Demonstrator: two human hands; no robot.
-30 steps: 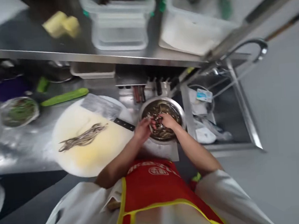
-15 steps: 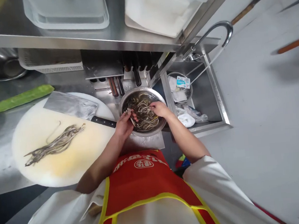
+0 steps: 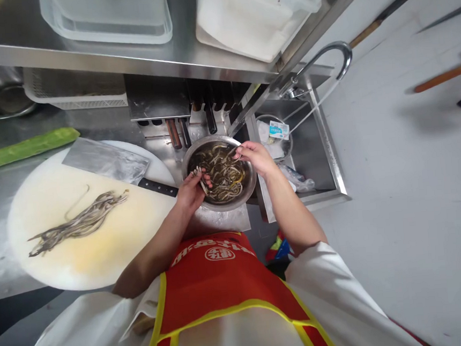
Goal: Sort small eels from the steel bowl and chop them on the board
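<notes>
The fingers of the left hand (image 3: pixel 191 190) curl around a small bunch of thin grey-brown strips at the near rim of the metal bowl (image 3: pixel 191 157), while the right hand (image 3: pixel 255 157) pinches one strip (image 3: pixel 232 152) at the far rim (lifted slightly above the heap). Beside them, from big to small: the steel counter (image 3: pixel 5 273), the round pale cutting board (image 3: pixel 111 248) left of the bowl, the sink (image 3: pixel 313 149) on the right, a cleaver (image 3: pixel 106 161) lying on the board's far edge, a loose pile of strips (image 3: pixel 79 224) on the board.
</notes>
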